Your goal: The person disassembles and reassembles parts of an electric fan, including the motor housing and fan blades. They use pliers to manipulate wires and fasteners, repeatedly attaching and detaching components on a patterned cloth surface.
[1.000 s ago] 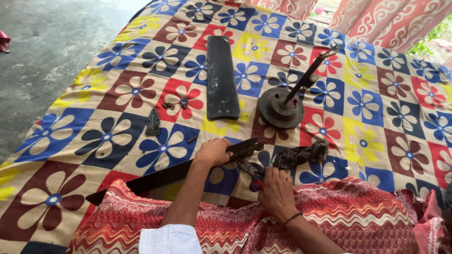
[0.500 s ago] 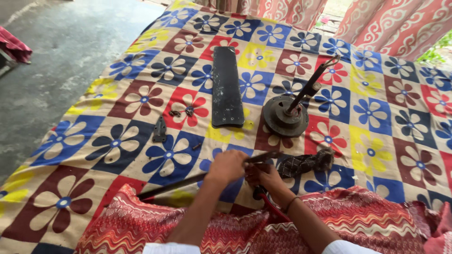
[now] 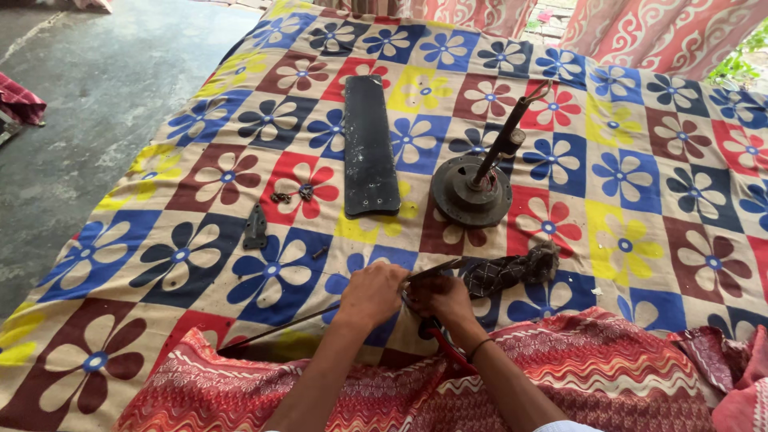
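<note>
Both hands meet low on the flowered patchwork cloth: the left hand has its fingers curled tight around the end of a long, thin dark metal blade lying edge-on, while the right hand closes on a red-handled tool pressed against that same end. Just beside them lies a crumpled dark checked rag, and farther up rest a flat black fan blade and a round dark motor hub with its rod.
</note>
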